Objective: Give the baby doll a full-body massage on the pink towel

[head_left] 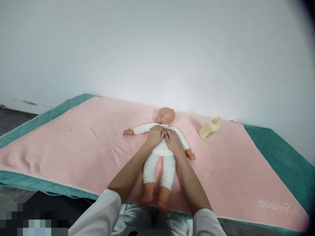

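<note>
A baby doll (162, 151) in a white long-sleeved top and white leggings lies stretched out on a pink blanket (81, 141). Its bald head points to the wall and is turned to the left, with one ear showing. Both its arms are spread outward, and its bare feet are nearest me. My left hand (155, 135) lies flat on the left of the doll's upper torso, fingers extended. On the right side of the torso rests my right hand (172, 139), also flat. A small greyish patch shows between the hands; I cannot make out what it is.
A pale yellow pump bottle (209, 128) stands tilted-looking on the blanket, right of the doll. Under the blanket, a green quilted pad (278, 150) shows along the edges. A white wall (157, 52) rises directly behind. Something dark (56, 208) is below the front left edge.
</note>
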A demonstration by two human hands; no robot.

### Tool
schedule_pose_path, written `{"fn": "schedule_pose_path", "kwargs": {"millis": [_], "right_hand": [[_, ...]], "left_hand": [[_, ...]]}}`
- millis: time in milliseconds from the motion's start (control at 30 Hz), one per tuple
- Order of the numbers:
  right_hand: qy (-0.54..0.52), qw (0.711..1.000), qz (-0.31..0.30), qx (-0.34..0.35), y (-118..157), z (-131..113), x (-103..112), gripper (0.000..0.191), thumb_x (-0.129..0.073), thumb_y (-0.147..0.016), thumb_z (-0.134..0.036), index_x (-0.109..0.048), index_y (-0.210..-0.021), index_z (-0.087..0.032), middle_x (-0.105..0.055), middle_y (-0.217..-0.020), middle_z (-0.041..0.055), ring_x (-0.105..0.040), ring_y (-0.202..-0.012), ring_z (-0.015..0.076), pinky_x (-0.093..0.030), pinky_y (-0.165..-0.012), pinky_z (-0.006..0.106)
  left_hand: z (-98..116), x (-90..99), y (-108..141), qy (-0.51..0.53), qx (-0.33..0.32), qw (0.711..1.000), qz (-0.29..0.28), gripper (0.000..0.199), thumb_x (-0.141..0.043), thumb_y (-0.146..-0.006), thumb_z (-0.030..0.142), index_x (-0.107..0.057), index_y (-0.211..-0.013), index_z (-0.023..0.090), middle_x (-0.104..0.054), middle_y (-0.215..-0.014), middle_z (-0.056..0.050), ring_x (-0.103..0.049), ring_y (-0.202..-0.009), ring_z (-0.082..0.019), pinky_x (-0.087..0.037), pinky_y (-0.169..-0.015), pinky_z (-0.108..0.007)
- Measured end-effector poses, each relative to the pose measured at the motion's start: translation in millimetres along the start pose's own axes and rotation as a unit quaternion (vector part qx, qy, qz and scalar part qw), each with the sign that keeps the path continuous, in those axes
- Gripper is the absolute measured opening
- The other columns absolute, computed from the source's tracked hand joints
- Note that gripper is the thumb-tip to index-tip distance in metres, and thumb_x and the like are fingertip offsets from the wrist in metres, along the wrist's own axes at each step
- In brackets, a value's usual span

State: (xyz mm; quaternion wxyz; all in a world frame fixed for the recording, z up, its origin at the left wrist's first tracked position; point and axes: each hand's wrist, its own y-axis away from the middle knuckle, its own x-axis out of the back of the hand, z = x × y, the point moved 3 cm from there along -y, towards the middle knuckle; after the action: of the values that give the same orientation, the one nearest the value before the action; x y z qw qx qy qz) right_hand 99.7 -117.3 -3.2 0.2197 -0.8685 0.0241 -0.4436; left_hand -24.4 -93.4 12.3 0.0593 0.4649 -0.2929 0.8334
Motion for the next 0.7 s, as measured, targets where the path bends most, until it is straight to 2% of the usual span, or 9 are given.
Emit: {"fn": "schedule_pose_path", "kwargs": {"millis": [233, 400, 533, 700], "right_hand": [[-0.011, 1.0, 0.006, 0.009, -0.1, 0.3, -1.2, 0.039, -0.037, -0.09, -0.019, -0.056, -0.124, -0.014, -0.062, -0.125, 0.0123, -0.052, -0.119, 0.0255, -0.037, -0.106, 0.045], [-0.039, 0.999, 0.035, 0.016, 5.8, -0.4, 1.7, 0.039, -0.038, -0.092, -0.022, -0.056, -0.126, -0.017, -0.059, -0.129, 0.0107, -0.048, -0.124, 0.0235, -0.035, -0.11, 0.045], [-0.064, 0.997, 0.04, 0.004, 8.6, 1.1, 3.4, 0.039, -0.039, -0.092, -0.024, -0.056, -0.126, -0.018, -0.058, -0.131, 0.0098, -0.047, -0.126, 0.0224, -0.034, -0.111, 0.044], [-0.079, 0.996, 0.045, -0.005, 9.4, 2.3, 4.8, 0.039, -0.039, -0.092, -0.027, -0.057, -0.126, -0.018, -0.057, -0.133, 0.01, -0.047, -0.127, 0.0217, -0.033, -0.112, 0.043]], "left_hand": [[-5.9, -0.6, -1.0, 0.062, -0.007, 0.998, -0.01, 0.031, -0.04, -0.087, 0.016, -0.063, -0.11, 0.014, -0.066, -0.113, -0.011, -0.056, -0.112, -0.024, -0.042, -0.101, -0.043], [-14.5, 2.5, 5.5, 0.218, -0.012, 0.976, 0.016, 0.033, -0.044, -0.086, 0.018, -0.064, -0.112, 0.014, -0.062, -0.125, -0.012, -0.05, -0.125, -0.022, -0.034, -0.111, -0.042], [-23.7, 10.7, 14.7, 0.353, 0.059, 0.931, 0.073, 0.027, -0.044, -0.089, 0.026, -0.069, -0.096, 0.017, -0.064, -0.12, -0.01, -0.055, -0.119, -0.021, -0.038, -0.107, -0.038], [-33.4, 19.9, 24.0, 0.388, 0.184, 0.887, 0.168, 0.024, -0.046, -0.084, 0.027, -0.067, -0.086, 0.016, -0.069, -0.096, -0.007, -0.062, -0.093, -0.019, -0.047, -0.088, -0.033]]}}
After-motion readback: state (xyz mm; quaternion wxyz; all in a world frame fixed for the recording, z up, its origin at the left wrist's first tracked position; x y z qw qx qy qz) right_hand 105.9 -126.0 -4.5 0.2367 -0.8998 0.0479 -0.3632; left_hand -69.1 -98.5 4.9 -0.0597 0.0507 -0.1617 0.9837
